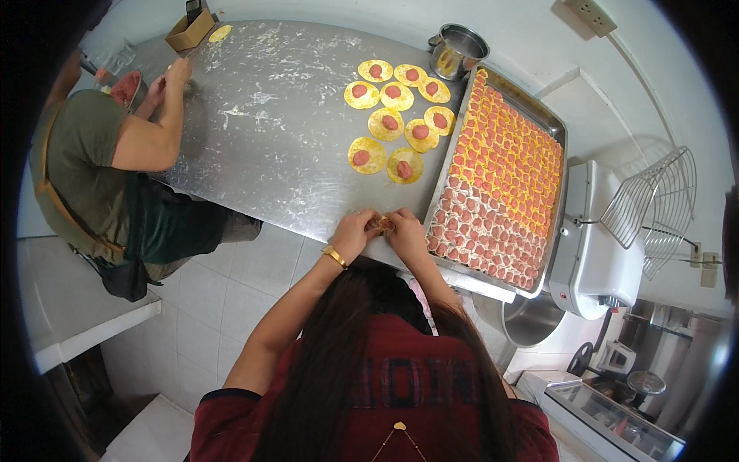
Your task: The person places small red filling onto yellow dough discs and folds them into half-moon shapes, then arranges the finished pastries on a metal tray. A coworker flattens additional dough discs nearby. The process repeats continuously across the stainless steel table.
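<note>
At the near edge of the metal table, my left hand and my right hand meet with their fingers closed around a small dumpling. Pink filling shows between my fingertips; most of the wrapper is hidden. Just beyond my hands lie several round yellow wrappers, each with a lump of pink meat filling on it. To my right a large metal tray holds rows of open-topped dumplings, yellow-wrapped at the far part and pale-wrapped at the near part.
A steel pot stands behind the tray. On the left, a co-worker works over a bowl of pink filling, near a cardboard box and a single yellow wrapper. A white mixer with a wire guard stands right of the tray.
</note>
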A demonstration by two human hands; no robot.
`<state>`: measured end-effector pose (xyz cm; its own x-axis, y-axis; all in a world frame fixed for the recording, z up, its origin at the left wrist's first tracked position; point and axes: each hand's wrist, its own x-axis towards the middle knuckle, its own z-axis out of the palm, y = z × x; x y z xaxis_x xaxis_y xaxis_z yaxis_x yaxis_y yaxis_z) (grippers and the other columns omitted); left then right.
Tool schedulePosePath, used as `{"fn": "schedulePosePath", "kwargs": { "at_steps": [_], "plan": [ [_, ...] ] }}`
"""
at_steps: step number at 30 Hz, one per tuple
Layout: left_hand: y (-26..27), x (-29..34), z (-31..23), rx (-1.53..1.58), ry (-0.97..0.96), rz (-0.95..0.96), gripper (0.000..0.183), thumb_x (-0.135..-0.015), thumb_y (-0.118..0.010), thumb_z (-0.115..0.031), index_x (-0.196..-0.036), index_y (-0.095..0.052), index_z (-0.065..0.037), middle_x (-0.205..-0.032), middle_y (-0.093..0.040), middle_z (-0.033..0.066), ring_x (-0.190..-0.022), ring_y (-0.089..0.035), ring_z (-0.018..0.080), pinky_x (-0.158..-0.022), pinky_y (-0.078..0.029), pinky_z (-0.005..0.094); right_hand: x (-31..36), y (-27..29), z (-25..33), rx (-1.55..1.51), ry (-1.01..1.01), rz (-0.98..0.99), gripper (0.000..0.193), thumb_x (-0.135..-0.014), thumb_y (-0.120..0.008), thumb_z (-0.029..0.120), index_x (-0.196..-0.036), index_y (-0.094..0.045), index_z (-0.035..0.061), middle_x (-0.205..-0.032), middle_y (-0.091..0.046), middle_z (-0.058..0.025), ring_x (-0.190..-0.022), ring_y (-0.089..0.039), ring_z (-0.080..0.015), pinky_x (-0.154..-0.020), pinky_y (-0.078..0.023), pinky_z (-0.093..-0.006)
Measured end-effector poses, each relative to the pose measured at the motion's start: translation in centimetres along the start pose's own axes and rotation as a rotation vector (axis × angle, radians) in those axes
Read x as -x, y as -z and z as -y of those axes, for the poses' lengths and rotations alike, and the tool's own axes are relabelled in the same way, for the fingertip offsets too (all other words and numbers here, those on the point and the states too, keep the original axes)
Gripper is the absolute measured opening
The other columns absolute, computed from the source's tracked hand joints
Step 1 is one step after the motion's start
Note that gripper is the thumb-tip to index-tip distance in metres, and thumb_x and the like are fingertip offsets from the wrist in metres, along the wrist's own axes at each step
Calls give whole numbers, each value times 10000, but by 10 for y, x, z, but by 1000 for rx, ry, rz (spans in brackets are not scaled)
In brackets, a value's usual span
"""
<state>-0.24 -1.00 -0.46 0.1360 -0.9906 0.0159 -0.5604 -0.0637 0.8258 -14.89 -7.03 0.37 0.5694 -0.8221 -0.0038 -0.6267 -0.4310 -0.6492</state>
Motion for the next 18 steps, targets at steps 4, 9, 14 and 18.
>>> {"fn": "schedulePosePath", "kwargs": {
  "at_steps": [4,9,14,18],
  "plan": [
    [-3,-1,-2,-33,49,23,170,-741,-693,-109,-868,-598,-48,-800,-657,118,-739,-612,307,-682,-482,398,-4,3,-4,-85,83,0,257,-695,-604,-1,-947,-640,31,-935,-589,-171,-824,-597,-375,-729,-487,-431],
    [-4,1,-4,48,-7,-66,187,-750,-693,-132,-876,-585,-45,-786,-652,133,-733,-616,318,-666,-484,408,-1,6,-4,17,72,-61,284,-673,-600,-20,-950,-642,32,-913,-602,-154,-819,-601,-362,-727,-491,-413],
    [-9,-1,-3,19,56,9,224,-750,-711,-112,-921,-595,-27,-811,-648,136,-728,-635,308,-658,-504,377,-7,5,-4,-57,89,21,288,-667,-606,-26,-951,-618,22,-921,-589,-169,-843,-587,-376,-735,-482,-430],
    [-10,-1,-1,28,47,-15,242,-749,-709,-95,-957,-606,-25,-806,-655,130,-730,-647,290,-663,-513,365,-8,10,-5,-62,102,-62,218,-669,-600,-22,-883,-621,14,-905,-589,-167,-829,-591,-376,-723,-484,-434]
  ]
}}
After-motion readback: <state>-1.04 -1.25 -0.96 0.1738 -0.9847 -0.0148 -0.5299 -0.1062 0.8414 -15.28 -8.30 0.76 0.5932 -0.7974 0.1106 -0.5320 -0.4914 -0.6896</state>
